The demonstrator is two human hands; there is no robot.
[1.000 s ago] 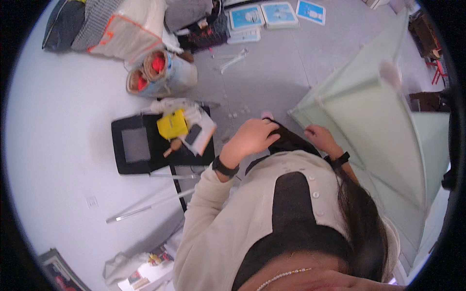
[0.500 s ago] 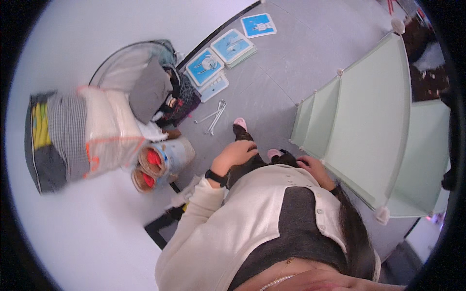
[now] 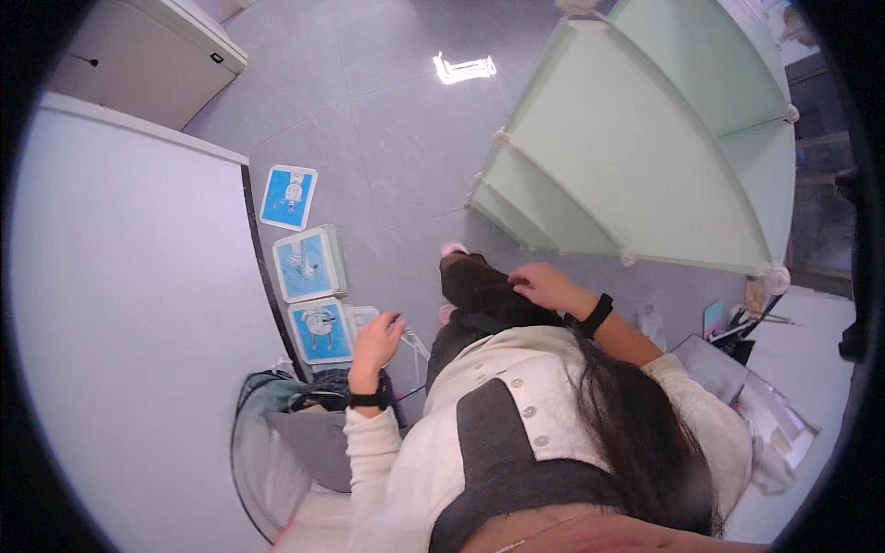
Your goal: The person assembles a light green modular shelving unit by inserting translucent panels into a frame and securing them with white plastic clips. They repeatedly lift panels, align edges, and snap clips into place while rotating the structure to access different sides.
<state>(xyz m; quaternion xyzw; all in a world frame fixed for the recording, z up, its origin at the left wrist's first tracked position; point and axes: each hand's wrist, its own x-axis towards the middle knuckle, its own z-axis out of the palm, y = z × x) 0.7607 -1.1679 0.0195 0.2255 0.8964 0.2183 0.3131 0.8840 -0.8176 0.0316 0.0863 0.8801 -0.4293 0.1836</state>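
My left hand hangs loosely open in the air, its fingers slightly bent and holding nothing. Below it in the picture lie thin white rods on the floor, partly hidden. To its left are a blue panel with a rabbit drawing, a stack of panels topped by a blue one with an animal picture, and a single blue panel. My right hand is over my dark trousers at the thigh, fingers relaxed and apart, with nothing seen in it. Beyond it stands a pale green panel shelf with white corner connectors.
A white table or cabinet top fills the left side. A mesh hamper with clothes sits at lower left. At right, a white surface bears papers and small items. A white cabinet stands at far left.
My view and body have turned to the right. The panels and hamper now appear lower and farther left, the shelf higher. My left hand has come away from my leg.
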